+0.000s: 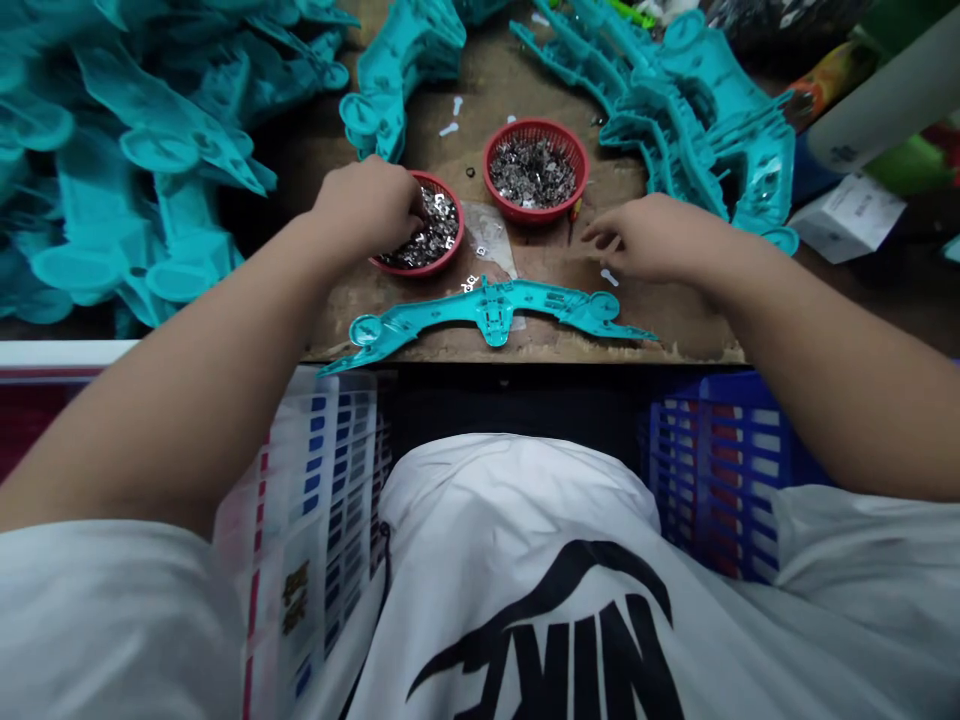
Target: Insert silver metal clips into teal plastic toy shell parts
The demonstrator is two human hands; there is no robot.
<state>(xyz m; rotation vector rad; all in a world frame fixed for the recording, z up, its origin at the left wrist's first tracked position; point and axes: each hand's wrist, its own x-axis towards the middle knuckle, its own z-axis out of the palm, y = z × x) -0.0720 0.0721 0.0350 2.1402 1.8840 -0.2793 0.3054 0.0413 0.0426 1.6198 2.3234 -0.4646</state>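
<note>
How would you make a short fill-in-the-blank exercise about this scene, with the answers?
The left hand dips into a round basket coloured ____.
The nearest turquoise plastic part rests on a table made of ____.
Round baskets on the table number ____.
The plastic crate on the person's right is ____.

Missing words: red; wood; two; blue.

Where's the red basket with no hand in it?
In the head view, that red basket is just right of top centre, between the other basket and the piled teal parts.

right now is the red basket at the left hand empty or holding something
Holding something: small shiny pieces cover the visible inside of the red basket; the left hand hides part.
</note>
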